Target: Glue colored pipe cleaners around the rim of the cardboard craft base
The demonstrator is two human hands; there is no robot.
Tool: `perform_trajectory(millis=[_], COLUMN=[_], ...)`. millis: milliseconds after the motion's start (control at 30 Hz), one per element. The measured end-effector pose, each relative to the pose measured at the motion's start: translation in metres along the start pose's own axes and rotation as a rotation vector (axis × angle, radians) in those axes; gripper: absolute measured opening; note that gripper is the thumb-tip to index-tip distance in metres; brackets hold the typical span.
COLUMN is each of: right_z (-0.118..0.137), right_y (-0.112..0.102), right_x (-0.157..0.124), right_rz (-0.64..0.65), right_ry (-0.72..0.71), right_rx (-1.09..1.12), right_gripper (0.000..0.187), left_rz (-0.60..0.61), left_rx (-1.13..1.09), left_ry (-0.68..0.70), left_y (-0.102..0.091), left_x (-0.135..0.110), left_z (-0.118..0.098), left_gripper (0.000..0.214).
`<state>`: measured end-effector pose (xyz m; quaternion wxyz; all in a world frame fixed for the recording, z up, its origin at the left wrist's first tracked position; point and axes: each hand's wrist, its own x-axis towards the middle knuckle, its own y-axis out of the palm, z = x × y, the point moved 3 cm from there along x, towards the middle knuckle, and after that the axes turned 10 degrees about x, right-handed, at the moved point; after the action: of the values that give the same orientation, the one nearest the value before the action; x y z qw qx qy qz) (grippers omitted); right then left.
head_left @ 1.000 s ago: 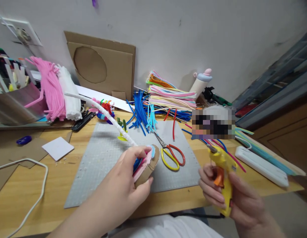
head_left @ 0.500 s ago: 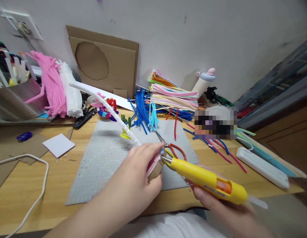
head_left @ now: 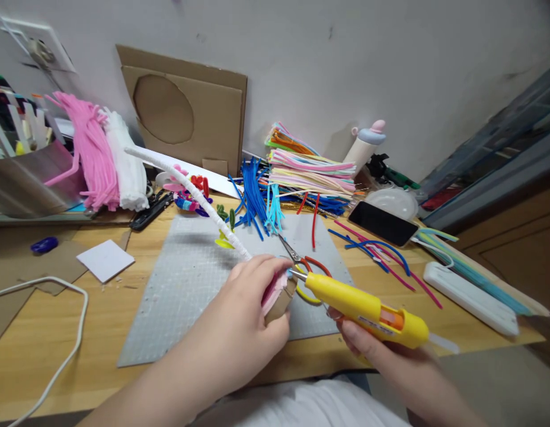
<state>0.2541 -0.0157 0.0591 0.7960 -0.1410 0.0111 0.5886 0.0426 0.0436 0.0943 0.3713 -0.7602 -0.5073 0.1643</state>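
My left hand (head_left: 252,296) is closed around a small cardboard piece (head_left: 280,301) with a pink layer on its side; much of it is hidden by my fingers. A long white fuzzy-wrapped stem (head_left: 199,198) rises from behind that hand toward the upper left; its lower end is out of sight. In my right hand (head_left: 368,344) is a yellow hot glue gun (head_left: 359,302), a glue stick (head_left: 444,343) poking from its back. The metal nozzle is at the cardboard piece's upper edge, by a bit of blue; contact is unclear. Scissors (head_left: 308,264) with red and yellow handles lie just behind.
A grey cutting mat (head_left: 168,308) lies beneath. Blue pipe cleaners (head_left: 255,196) and pastel bundles (head_left: 310,169) line the wall. A phone (head_left: 382,223) and white power strip (head_left: 470,299) sit right. Cardboard (head_left: 217,112) leans behind; a white cable (head_left: 82,320) curves at left.
The glue gun has shifted slightly left, its nozzle tip rising a little along the cardboard piece's edge. My left hand and the white stem have barely moved.
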Motion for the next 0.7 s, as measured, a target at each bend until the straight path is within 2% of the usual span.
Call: perform_trajectory(millis=[233,367,500,700], right_z=[0.004,0.0,-0.004,-0.012], right_y=[0.001,0.009,0.02,0.026], right_x=[-0.002,0.004,0.015,0.019], right_rz=[0.037,0.173,0.346,0.399], right_ry=[0.027,0.081,0.058,0.002], right_rx=[0.055,0.131,0.279,0.38], right_gripper=[0.045,0.042,0.041,0.036], left_rz=[0.014,0.023,0.013,0.001], left_rx=[-0.018,-0.04,-0.054,-0.056], left_ry=[-0.045,-0.046,-0.045,-0.044], left_y=[-0.004,-0.004,-0.002,-0.002], left_x=[0.001,0.002,0.001,0.001], left_z=[0.001,0.001,0.003,0.005], left_gripper=[0.059,0.059,0.059,0.057])
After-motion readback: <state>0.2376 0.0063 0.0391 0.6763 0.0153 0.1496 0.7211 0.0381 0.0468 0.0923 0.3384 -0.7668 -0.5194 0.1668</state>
